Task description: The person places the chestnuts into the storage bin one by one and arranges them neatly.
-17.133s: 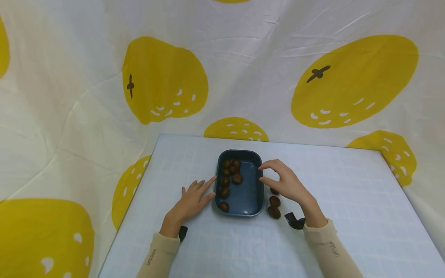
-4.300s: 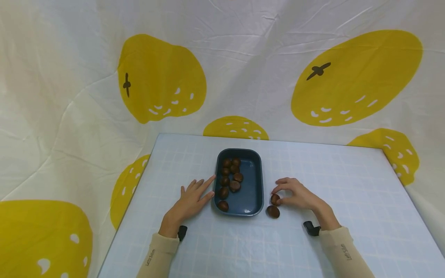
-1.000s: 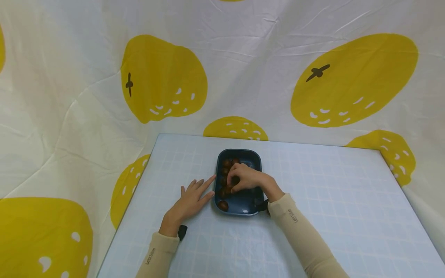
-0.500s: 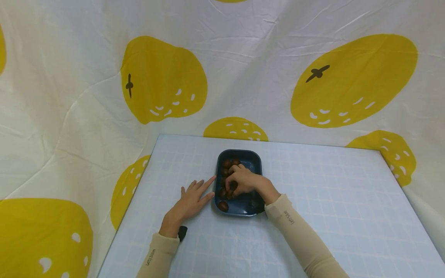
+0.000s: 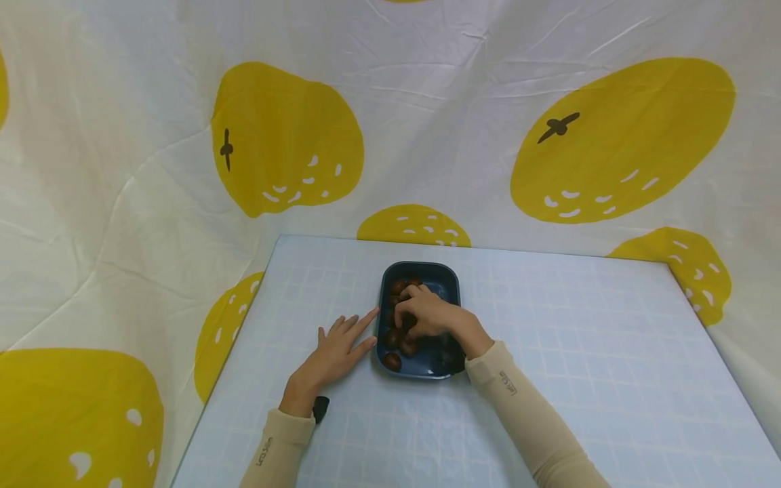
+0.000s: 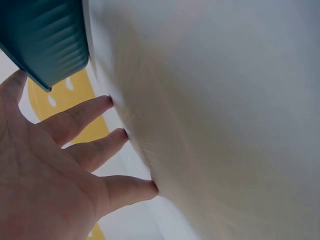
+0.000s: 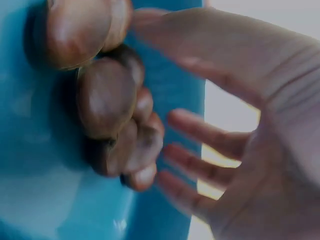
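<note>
A dark blue tray (image 5: 439, 276) holds several brown chestnuts (image 5: 392, 362) along its left side. My right hand (image 5: 432, 316) reaches into it from the right, over the chestnuts, and covers part of them. In the right wrist view its thumb and fingers stand apart with no chestnut between them; the thumb tip is close beside a chestnut (image 7: 80, 32). My left hand (image 5: 334, 354) lies left of the tray with fingers spread. One digit touches the tray's rim in the left wrist view, and other fingertips (image 6: 120, 135) rest on the table.
The tray stands on a table with a pale checked cover (image 5: 598, 352). Behind it hangs a white cloth (image 5: 427, 122) printed with large yellow fruit. The right sleeve (image 5: 525, 407) crosses the table and hides the area at the tray's right front.
Chestnuts right of the tray decreased from three to two earlier. My right hand gripped one there, brought it into the tray and has now let go. The left hand has stayed in place.
</note>
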The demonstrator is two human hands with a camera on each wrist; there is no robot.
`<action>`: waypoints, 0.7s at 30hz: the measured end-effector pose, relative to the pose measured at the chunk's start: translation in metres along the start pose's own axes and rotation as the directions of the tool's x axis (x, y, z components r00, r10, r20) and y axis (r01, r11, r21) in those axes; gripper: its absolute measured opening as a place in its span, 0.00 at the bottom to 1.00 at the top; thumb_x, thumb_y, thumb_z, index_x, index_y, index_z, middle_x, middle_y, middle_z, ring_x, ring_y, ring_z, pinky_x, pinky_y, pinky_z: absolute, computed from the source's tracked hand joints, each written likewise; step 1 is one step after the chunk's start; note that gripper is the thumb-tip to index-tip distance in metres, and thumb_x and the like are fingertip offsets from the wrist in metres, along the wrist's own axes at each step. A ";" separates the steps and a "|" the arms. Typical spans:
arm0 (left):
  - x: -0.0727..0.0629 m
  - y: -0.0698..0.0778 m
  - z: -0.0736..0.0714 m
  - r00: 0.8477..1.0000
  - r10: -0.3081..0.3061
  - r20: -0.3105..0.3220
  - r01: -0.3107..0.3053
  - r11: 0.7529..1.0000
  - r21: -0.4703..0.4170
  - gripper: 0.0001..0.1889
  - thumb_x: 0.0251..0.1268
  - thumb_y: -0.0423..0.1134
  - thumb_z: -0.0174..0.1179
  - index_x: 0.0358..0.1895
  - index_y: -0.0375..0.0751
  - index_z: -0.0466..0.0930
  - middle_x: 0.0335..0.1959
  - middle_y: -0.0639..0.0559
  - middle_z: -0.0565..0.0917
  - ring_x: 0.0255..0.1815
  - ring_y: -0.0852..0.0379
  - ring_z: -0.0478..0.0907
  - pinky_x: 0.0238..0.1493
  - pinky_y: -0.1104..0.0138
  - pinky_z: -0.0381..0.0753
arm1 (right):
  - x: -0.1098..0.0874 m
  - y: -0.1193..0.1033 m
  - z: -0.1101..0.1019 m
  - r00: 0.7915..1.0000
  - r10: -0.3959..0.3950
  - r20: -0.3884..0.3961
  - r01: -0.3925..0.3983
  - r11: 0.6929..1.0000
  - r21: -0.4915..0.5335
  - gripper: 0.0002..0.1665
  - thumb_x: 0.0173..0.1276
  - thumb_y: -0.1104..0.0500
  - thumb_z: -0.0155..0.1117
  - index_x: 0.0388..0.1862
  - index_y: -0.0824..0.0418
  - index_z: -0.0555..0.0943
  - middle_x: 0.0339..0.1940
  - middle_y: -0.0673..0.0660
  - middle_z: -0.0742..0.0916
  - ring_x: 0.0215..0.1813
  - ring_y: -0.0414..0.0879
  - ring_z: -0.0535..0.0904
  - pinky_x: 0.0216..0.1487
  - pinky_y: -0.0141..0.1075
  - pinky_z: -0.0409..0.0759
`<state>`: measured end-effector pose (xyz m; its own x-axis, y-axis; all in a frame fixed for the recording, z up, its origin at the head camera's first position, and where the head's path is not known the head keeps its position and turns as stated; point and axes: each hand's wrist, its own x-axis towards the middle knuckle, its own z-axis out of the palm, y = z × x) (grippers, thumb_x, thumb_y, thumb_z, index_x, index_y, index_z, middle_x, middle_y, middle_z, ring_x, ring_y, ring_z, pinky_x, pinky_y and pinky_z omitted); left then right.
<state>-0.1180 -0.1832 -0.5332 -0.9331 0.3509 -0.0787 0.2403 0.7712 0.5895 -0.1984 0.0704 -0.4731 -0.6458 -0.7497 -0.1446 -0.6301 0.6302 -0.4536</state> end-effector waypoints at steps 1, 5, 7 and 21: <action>0.000 0.000 0.000 1.000 -0.001 0.001 0.001 1.000 0.001 0.31 0.74 0.70 0.38 0.78 0.80 0.46 0.76 0.42 0.62 0.78 0.34 0.49 0.64 0.25 0.35 | -0.001 -0.002 -0.002 1.000 -0.011 -0.017 0.011 1.000 0.004 0.12 0.57 0.58 0.78 0.40 0.50 0.86 0.65 0.61 0.75 0.61 0.57 0.67 0.61 0.53 0.71; 0.000 -0.001 0.000 1.000 -0.005 0.003 0.005 1.000 0.006 0.32 0.74 0.70 0.38 0.78 0.80 0.45 0.76 0.42 0.62 0.78 0.34 0.49 0.64 0.25 0.36 | -0.008 -0.009 -0.013 0.996 -0.046 -0.074 0.049 0.998 0.043 0.13 0.62 0.59 0.75 0.46 0.55 0.86 0.66 0.64 0.74 0.64 0.60 0.67 0.62 0.54 0.70; 0.000 -0.001 0.001 1.000 -0.004 0.000 0.004 1.000 0.006 0.32 0.74 0.70 0.39 0.78 0.80 0.46 0.76 0.42 0.62 0.77 0.34 0.49 0.63 0.25 0.36 | -0.012 -0.012 -0.019 0.992 -0.068 -0.110 0.074 0.996 0.057 0.14 0.64 0.58 0.74 0.48 0.56 0.85 0.65 0.64 0.75 0.65 0.60 0.67 0.63 0.54 0.70; 0.002 -0.002 0.002 1.000 0.002 0.004 -0.002 1.000 0.002 0.32 0.74 0.70 0.39 0.78 0.80 0.45 0.77 0.41 0.61 0.78 0.34 0.48 0.64 0.25 0.35 | -0.059 -0.011 -0.039 0.938 -0.113 -0.327 0.161 0.979 0.126 0.14 0.68 0.56 0.71 0.52 0.54 0.84 0.59 0.53 0.79 0.62 0.50 0.73 0.60 0.48 0.74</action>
<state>-0.1196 -0.1834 -0.5363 -0.9316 0.3546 -0.0803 0.2429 0.7713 0.5883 -0.1702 0.1156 -0.4257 -0.6760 -0.7083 0.2032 -0.6668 0.4707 -0.5777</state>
